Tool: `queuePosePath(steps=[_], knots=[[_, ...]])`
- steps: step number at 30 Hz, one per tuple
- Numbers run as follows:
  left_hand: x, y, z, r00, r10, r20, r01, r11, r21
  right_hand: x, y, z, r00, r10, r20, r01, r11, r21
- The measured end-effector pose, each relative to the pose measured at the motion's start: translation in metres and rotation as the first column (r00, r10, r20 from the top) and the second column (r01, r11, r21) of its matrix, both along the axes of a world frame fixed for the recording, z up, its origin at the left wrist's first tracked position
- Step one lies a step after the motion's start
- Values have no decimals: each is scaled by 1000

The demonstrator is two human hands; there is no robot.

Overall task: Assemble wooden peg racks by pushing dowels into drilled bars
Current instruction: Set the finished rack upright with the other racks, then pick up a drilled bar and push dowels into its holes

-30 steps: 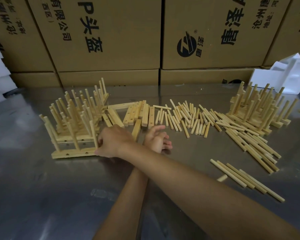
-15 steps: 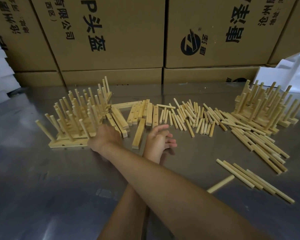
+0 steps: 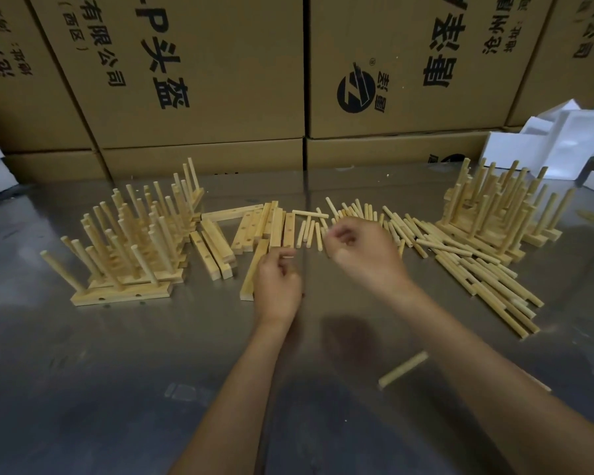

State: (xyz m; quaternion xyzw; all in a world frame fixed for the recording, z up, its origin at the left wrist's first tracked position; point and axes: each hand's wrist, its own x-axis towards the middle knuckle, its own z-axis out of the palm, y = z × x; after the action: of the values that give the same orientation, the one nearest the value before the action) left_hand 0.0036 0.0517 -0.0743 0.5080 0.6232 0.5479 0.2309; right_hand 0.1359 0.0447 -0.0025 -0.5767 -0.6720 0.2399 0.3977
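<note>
Drilled bars (image 3: 277,227) lie in a loose group at the middle of the bench (image 3: 83,389), just beyond the hands; one bar (image 3: 254,269) lies apart from the group, angled toward the near edge. The left hand (image 3: 277,286) rests beside this bar with fingers curled, and whether it grips anything cannot be told. The right hand (image 3: 360,252) hovers blurred over the short dowels (image 3: 384,221), fingers curled; whether it grips a dowel cannot be told.

Recommended procedure: hold the bar flat with holes upward, seat each dowel square to its hole, and press straight down.

Finished racks (image 3: 131,241) stand to the left, more racks (image 3: 494,214) to the right. Long dowels (image 3: 487,279) fan out on the right, and one stray dowel (image 3: 403,369) lies near the right forearm, where it may roll underfoot of the work. Cardboard cartons (image 3: 203,70) line the far side.
</note>
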Motion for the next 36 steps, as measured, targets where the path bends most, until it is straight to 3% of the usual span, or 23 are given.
queuePosePath(steps=[6, 11, 20, 26, 31, 36], knots=[[9, 3, 2, 932, 24, -363, -80, 987, -139, 100, 3, -33, 969, -248, 8, 248, 967, -59], [18, 12, 5, 851, 54, -522, -166, 971, -171, 119, 1, -39, 982, -186, -18, 184, 979, -89], [22, 30, 13, 847, 247, -470, -349, 926, -142, 118, 0, -42, 991, -136, 6, 135, 983, -121], [24, 3, 11, 900, 288, -326, -241, 954, 177, 115, 2, -45, 994, -103, -31, 99, 988, -120], [24, -20, 27, 955, 167, -244, -95, 955, 281, 116, -3, -37, 939, -62, -338, -19, 973, -232], [48, -43, 36, 943, -105, -316, 224, 902, 370, 105, -10, -28, 702, -52, -710, -267, 905, -331]])
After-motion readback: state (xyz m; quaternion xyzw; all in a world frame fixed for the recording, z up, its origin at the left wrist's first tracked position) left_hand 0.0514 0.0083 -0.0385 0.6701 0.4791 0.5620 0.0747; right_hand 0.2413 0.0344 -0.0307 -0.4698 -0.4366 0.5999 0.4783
